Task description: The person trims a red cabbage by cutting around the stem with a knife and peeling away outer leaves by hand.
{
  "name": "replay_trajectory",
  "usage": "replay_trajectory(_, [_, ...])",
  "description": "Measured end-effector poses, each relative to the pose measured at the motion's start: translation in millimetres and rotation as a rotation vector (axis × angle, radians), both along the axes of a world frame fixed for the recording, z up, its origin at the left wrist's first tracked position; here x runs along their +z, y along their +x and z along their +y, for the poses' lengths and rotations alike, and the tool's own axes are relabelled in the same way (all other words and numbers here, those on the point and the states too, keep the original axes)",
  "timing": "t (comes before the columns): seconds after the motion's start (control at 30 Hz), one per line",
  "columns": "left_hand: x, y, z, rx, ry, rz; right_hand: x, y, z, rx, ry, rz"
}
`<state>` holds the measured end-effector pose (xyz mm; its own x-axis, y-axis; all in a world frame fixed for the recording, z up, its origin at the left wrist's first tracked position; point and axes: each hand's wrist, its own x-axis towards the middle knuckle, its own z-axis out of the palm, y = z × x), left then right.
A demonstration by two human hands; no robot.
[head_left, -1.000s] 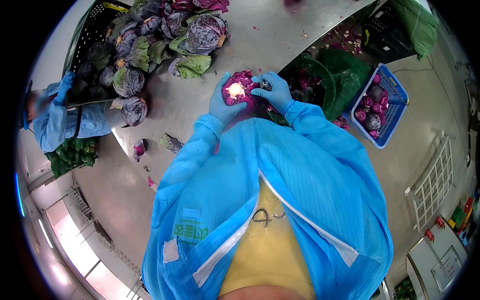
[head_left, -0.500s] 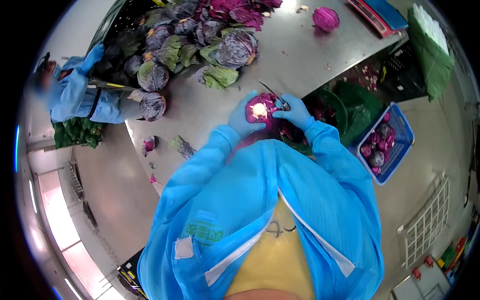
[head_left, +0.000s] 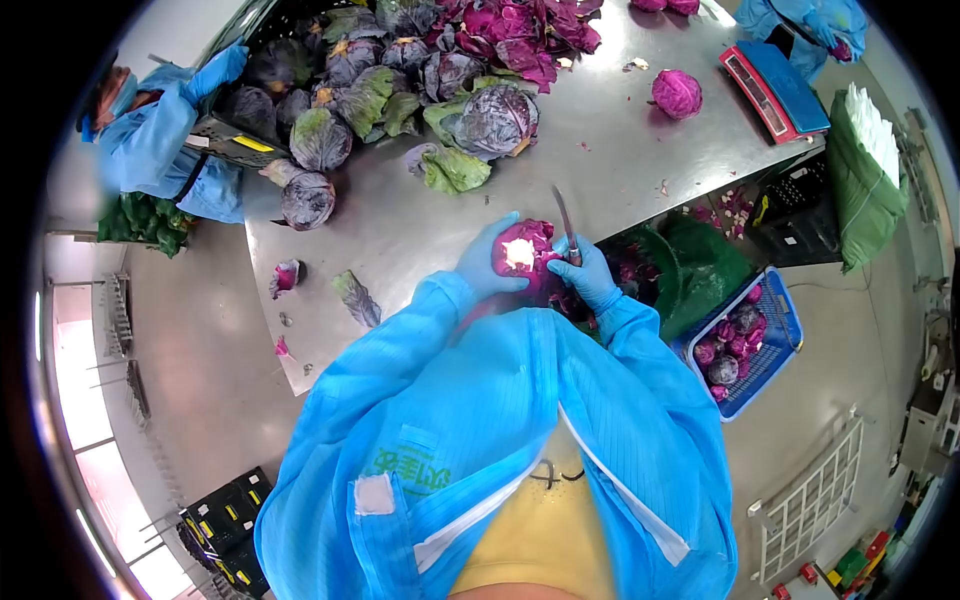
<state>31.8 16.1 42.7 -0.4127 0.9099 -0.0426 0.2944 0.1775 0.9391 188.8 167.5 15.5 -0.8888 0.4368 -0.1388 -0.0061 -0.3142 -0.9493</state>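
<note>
My left hand [head_left: 487,262], in a blue glove, is wrapped round the left side of a red cabbage [head_left: 530,234]. The pale cut stem end of this cabbage faces up toward me. On its right side, my gloved right hand [head_left: 590,275] grips a knife [head_left: 566,220] by the handle, and its thin blade points away over the table. The right fingers also lie against the cabbage. Both hands are close to my body at the near edge of the metal table [head_left: 400,240].
Untrimmed cabbages [head_left: 490,122] and purple leaves [head_left: 520,45] are heaped at the back left. One trimmed cabbage [head_left: 677,94] lies near a red and blue box [head_left: 765,95]. A blue basket [head_left: 735,395] holds trimmed cabbages at right. Co-workers' sleeves [head_left: 150,140] show at the far side.
The knife blade has swung to point more straight away from me. My head view has shifted, and another person's blue sleeve now shows at top right. The left hand keeps its hold.
</note>
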Motion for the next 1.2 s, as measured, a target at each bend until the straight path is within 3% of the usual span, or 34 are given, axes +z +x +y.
replay_trajectory(0.13, [-6,-1,-1,0.018,-0.079,0.184,-6,3,9,-0.016,0.089,-0.129])
replay_trajectory(0.3, [-13,5,-1,0.074,-0.039,0.074,-14,11,2,-0.158,0.233,-0.129])
replay_trajectory(0.37, [-17,2,-3,0.064,-0.046,0.159,-13,17,-5,-0.194,0.267,-0.165])
replay_trajectory(0.43, [-18,2,-2,0.071,-0.046,0.145,-10,22,-9,-0.290,0.113,-0.140])
replay_trajectory(0.5, [-21,9,-2,0.196,0.037,-0.212,-19,29,-17,-0.441,-0.103,-0.051])
replay_trajectory(0.7, [-18,14,1,0.170,-0.048,0.156,-38,50,-19,-0.710,-0.354,-0.020])
replay_trajectory(0.77, [-36,11,-1,0.239,0.108,-0.208,-61,68,6,-0.915,-0.438,0.008])
replay_trajectory(0.87, [-33,10,-1,0.230,0.125,-0.292,-88,90,30,-0.765,0.069,-0.326])
replay_trajectory(0.9, [-30,12,-2,0.224,0.119,-0.302,-88,85,29,-0.770,0.066,-0.330])
replay_trajectory(0.97, [-32,10,-2,0.210,0.105,-0.188,-71,62,15,-0.731,0.346,-0.255])
replay_trajectory(1.03, [-37,9,0,0.231,0.112,-0.215,-37,33,-12,-0.632,0.253,-0.103])
replay_trajectory(1.1, [-31,11,0,0.231,0.108,-0.239,15,23,-30,-0.404,0.532,-0.218])
replay_trajectory(1.2, [-15,13,1,0.240,0.113,-0.326,13,10,-28,-0.241,0.658,-0.200])
